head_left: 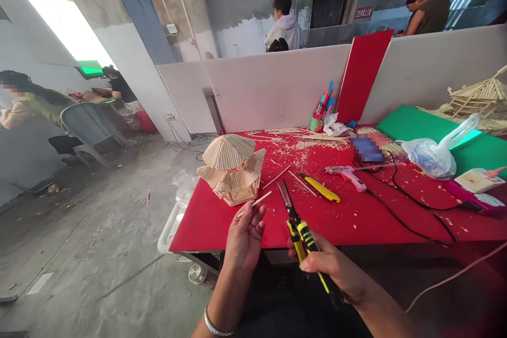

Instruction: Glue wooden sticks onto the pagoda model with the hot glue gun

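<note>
My left hand (246, 237) pinches a short thin wooden stick (262, 199) between thumb and fingers, just in front of a small model pavilion (229, 156) built of such sticks. In my right hand (330, 266) is a pair of long-nosed pliers (295, 222) with yellow and black handles, its jaws pointing up and slightly parted. The jaws are apart from the stick. Beyond the pliers lie a yellow utility knife (321, 189) and loose sticks (303, 184) on the red table (222, 227).
A pink glue gun (348, 175) with a black cable (412, 216) lies to the right. Farther right are a tied plastic bag (431, 158), a green board (407, 124) and another stick model (475, 97). Shavings and sticks litter the back. Several other people are in the room.
</note>
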The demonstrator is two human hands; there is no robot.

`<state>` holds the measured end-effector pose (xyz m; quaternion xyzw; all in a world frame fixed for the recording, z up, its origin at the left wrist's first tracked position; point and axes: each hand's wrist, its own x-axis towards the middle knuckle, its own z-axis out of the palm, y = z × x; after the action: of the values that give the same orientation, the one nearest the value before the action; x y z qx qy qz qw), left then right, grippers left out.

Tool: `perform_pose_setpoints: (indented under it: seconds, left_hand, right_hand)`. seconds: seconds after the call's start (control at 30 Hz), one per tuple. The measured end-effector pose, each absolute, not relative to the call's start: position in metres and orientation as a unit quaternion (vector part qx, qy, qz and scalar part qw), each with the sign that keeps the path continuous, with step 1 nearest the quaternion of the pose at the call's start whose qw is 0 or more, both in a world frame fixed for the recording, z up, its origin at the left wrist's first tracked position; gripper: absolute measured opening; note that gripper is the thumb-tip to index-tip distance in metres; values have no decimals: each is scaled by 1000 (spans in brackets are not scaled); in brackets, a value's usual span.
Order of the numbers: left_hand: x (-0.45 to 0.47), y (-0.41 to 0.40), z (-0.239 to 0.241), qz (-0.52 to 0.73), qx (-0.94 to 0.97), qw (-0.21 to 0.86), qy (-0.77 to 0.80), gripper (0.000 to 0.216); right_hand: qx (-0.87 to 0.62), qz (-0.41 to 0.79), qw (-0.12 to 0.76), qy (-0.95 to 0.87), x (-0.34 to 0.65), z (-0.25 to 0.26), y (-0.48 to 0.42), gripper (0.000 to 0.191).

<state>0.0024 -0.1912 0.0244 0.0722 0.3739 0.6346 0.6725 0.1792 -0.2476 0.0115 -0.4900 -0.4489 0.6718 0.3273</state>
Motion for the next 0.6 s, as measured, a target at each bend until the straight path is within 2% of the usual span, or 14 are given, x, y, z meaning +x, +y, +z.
perform_pose_setpoints:
  seconds: [0.07, 0.17, 0.27, 0.6]
  left_hand:
    - [1, -193, 26, 641, 74, 667, 372, 8]
    - [0, -196, 28, 645, 77, 664, 370, 10]
    - [1, -198, 29, 643, 85, 666, 369, 12]
    - [-1, -198, 28, 641, 100, 660, 378, 17]
  right_hand:
    - [-523, 619, 326, -486, 173, 18, -246, 46]
    - [-511, 537, 363, -565, 168, 22, -241, 60]
    - [-518, 480, 367, -606, 167, 19, -237, 66]
    - [-496, 487, 361, -622, 163, 25, -235, 59]
